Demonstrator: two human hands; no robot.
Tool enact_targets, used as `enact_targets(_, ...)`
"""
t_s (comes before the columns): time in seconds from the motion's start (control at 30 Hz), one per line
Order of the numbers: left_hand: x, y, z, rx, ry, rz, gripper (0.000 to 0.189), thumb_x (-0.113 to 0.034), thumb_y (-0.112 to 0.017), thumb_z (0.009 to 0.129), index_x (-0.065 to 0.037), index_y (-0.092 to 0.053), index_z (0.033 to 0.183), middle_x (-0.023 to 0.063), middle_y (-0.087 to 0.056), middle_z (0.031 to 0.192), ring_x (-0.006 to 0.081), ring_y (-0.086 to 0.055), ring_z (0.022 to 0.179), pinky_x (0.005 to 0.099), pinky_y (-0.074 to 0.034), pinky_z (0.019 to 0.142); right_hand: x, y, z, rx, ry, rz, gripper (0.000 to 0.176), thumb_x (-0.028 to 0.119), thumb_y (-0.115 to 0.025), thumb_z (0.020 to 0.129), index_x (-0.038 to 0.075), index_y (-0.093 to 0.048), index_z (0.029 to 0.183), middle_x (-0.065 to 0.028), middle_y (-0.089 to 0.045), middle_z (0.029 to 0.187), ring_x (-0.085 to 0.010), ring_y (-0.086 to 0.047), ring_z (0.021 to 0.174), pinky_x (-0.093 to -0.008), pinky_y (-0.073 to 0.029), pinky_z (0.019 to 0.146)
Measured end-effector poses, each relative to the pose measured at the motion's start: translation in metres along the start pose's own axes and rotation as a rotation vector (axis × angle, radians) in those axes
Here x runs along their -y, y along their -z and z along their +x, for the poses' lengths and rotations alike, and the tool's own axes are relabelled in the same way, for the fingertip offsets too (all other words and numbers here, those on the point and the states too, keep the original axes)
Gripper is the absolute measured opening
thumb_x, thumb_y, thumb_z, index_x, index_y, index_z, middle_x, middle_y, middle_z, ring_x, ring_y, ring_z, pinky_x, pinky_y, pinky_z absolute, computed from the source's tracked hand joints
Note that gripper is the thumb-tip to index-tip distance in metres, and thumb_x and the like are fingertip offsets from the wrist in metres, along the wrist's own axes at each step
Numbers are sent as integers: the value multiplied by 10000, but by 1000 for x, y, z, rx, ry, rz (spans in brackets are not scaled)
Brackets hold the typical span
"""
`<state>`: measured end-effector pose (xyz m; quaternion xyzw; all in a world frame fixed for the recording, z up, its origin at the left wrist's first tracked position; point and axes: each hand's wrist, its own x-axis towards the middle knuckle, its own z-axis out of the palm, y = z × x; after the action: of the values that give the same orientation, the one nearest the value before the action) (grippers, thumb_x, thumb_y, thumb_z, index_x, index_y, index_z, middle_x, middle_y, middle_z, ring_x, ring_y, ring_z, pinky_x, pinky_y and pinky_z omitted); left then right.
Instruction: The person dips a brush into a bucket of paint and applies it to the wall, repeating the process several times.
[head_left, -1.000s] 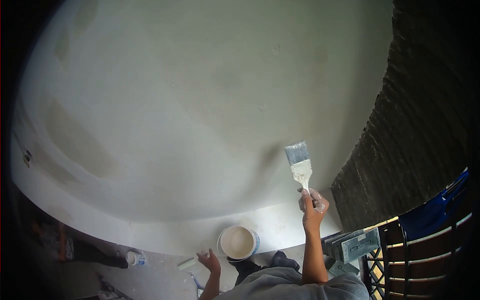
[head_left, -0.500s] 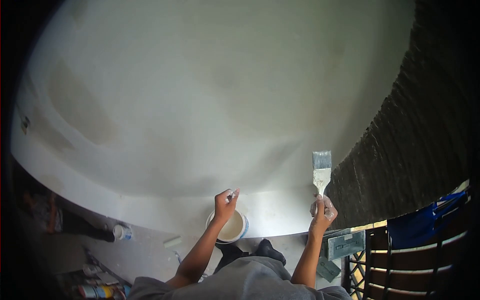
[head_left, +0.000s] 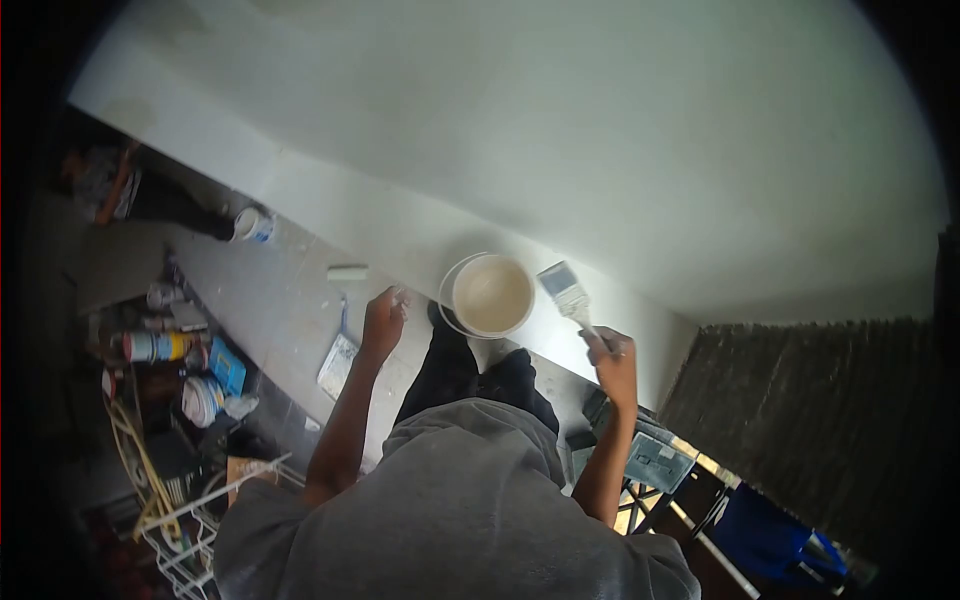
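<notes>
Your paintbrush (head_left: 566, 290) has come down off the wall (head_left: 600, 130), where it stood bristles-up half a second ago, and now sits low, just beside the right rim of the bucket (head_left: 446, 298), so no stroke is being laid. Its long axis slants up and left from your right hand (head_left: 612, 362), closed round the handle, with the bristles toward the bucket. Your left hand (head_left: 383, 322) has dropped too and is loosely curled left of the bucket; I cannot tell if it holds anything.

The person is wearing a loose grey top (head_left: 460, 510), filling the frame toward six o'clock, its sleeves stopping near the elbows, leaving the left hand (head_left: 383, 322) and right hand (head_left: 612, 357) bare. Black trousers (head_left: 455, 375) are showing at its twelve o'clock edge.
</notes>
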<state>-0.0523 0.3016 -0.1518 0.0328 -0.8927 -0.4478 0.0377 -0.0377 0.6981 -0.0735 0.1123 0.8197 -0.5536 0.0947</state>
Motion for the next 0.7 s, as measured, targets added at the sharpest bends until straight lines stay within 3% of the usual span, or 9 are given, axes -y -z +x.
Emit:
enact_targets(0.07,5,16,-27,-39,103,-45,212,-11,-411,864,26,-611,924,128,-656,760,169,-610,620,309,-495,606,-10,-30,23,196,-20,-60,221,150,-612,844,-42,-692,920,-126,-600,634,-178,-548,601,-335,-434,580)
enact_targets(0.2,14,36,-71,-23,227,22,242,-27,-451,870,22,-667,968,139,-686,786,197,-621,591,320,-507,609,-58,-114,75,361,16,-329,290,203,-563,830,-31,-690,946,-254,-667,851,-363,-673,823,-418,-521,750)
enact_targets(0.3,40,38,-100,-77,211,86,210,-46,-512,849,2,-715,868,158,-705,851,262,-697,806,351,-534,759,-70,-171,110,389,44,-536,325,251,-563,805,-13,-689,947,-274,-657,968,-401,-642,965,-459,-514,846)
enact_targets(0.37,61,38,-115,-29,238,111,207,-150,-562,832,-33,-729,867,150,-702,863,285,-684,825,371,-530,769,-131,-218,150,514,187,-886,266,202,-529,815,-4,-696,839,-239,-673,867,-394,-662,847,-472,-520,794)
enact_targets(0.43,75,35,-122,-41,244,187,228,-267,-629,816,-60,-724,795,162,-672,765,338,-656,738,405,-516,695,-98,-225,150,477,104,-835,307,264,-580,759,5,-704,866,-262,-667,914,-403,-660,887,-463,-521,826)
enact_targets(0.5,44,51,-112,6,344,132,420,-457,-636,850,-57,-681,732,177,-629,717,373,-619,694,438,-471,610,-77,-232,146,385,37,-866,311,238,-593,738,-15,-695,888,-270,-665,937,-408,-658,909,-469,-515,843)
enact_targets(0.57,43,58,-110,-6,369,163,402,-435,-629,861,-57,-662,727,177,-610,683,378,-610,678,437,-469,607,-79,-244,154,411,-31,-883,349,254,-571,784,11,-675,1013,-231,-678,996,-391,-651,978,-478,-512,869)
enact_targets(0.63,34,72,-105,-46,371,143,384,-417,-629,863,-56,-664,738,176,-614,684,375,-612,674,436,-469,609,-165,-271,197,537,173,-992,344,261,-548,793,13,-679,991,-242,-677,980,-402,-648,969,-487,-512,860)
enact_targets(0.7,38,82,-99,-34,421,126,365,-394,-627,866,-54,-669,739,173,-627,694,364,-622,678,433,-476,619,-128,-270,181,371,156,-780,329,242,-565,791,3,-678,988,-239,-687,914,-384,-674,887,-466,-535,804)
